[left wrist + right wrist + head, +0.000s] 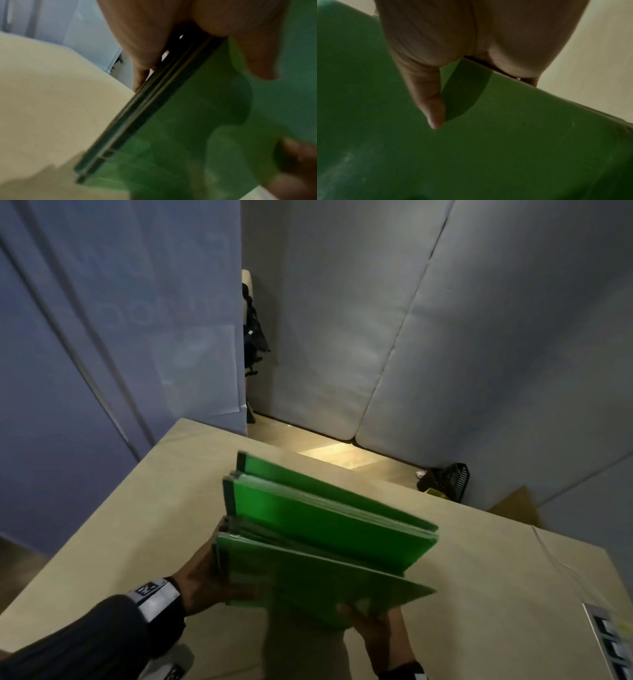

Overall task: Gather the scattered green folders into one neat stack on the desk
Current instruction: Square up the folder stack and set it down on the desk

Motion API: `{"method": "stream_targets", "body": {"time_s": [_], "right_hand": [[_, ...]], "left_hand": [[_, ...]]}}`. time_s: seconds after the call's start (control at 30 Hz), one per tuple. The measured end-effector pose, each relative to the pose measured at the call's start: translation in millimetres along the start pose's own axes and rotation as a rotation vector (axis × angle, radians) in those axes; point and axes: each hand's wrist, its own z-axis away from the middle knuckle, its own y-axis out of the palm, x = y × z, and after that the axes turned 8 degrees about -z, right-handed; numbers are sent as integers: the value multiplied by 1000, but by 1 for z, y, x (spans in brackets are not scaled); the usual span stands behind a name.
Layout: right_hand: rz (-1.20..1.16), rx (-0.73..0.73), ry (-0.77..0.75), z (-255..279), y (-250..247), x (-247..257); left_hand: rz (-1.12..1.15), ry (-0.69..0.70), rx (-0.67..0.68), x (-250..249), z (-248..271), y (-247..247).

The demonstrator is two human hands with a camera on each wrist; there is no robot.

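Note:
A bundle of several green folders [318,529] is held above the beige desk [130,508], tilted and fanned apart, spines to the left. My left hand [209,583] grips the bundle at its near left edge; in the left wrist view its thumb lies on the top cover and fingers wrap under the green folders [180,128]. My right hand [373,625] holds the near right corner, thumb [435,108] on top of the folder cover [488,148], fingers hidden beneath.
Grey padded panels [445,337] stand behind the desk. A black basket [452,481] sits on the floor beyond the far edge. A grey device with keys [613,642] lies at the desk's right edge. Blue wall at left.

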Motion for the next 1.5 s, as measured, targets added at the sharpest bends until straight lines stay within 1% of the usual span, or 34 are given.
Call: {"method": "stream_targets", "body": {"time_s": [0.07, 0.13, 0.2, 0.27, 0.3, 0.37, 0.4, 0.47, 0.53, 0.6, 0.67, 0.7, 0.77, 0.9, 1.03, 1.1, 1.17, 1.27, 1.33, 1.43, 1.5], "right_hand": [[20, 5, -22, 4, 3, 6], [-40, 1, -54, 5, 0, 14], [-121, 51, -129, 8, 1, 32], [-186, 60, -215, 10, 4, 55], [-185, 60, -259, 11, 9, 65], [-102, 28, -312, 12, 15, 78], [-58, -11, -308, 12, 20, 80], [-46, -101, -302, 13, 28, 76], [-87, -175, -302, 15, 36, 66], [-106, -239, -295, 18, 39, 60], [-112, -246, -292, 19, 39, 58], [-104, -244, -294, 19, 39, 58], [-81, -246, -305, 19, 37, 57], [-79, -261, -302, 18, 39, 56], [-61, -269, -274, 18, 41, 57], [-72, -266, -259, 18, 38, 54], [-60, -263, -243, 19, 35, 54], [-45, -267, -235, 20, 32, 51], [-80, -261, -252, 18, 32, 49], [-115, -258, -239, 16, 33, 48], [-125, -241, -235, 16, 35, 48]], "left_hand": [[25, 32, -56, -2, 3, -3], [31, 116, -82, -14, 4, -4], [52, 168, -119, -30, 2, -5], [59, 210, -142, -41, -2, -6], [54, 228, -149, -44, -4, -6], [22, 242, -166, -46, -5, -5], [0, 236, -180, -45, -5, -4], [4, 222, -207, -43, -3, -1], [70, 207, -207, -37, -1, 2], [191, 180, -204, -32, 0, 6], [315, 144, -237, -31, -1, 9], [331, 127, -258, -31, -2, 10], [290, 113, -271, -30, -4, 9], [238, 138, -220, -29, -7, 4], [236, 138, -169, -32, -1, 5], [252, 130, -169, -33, 2, 7], [252, 124, -189, -36, 3, 9], [203, 153, -278, -36, -1, 14], [187, 166, -323, -37, -5, 15], [190, 155, -333, -32, -7, 13], [218, 124, -314, -28, -5, 11]]}}
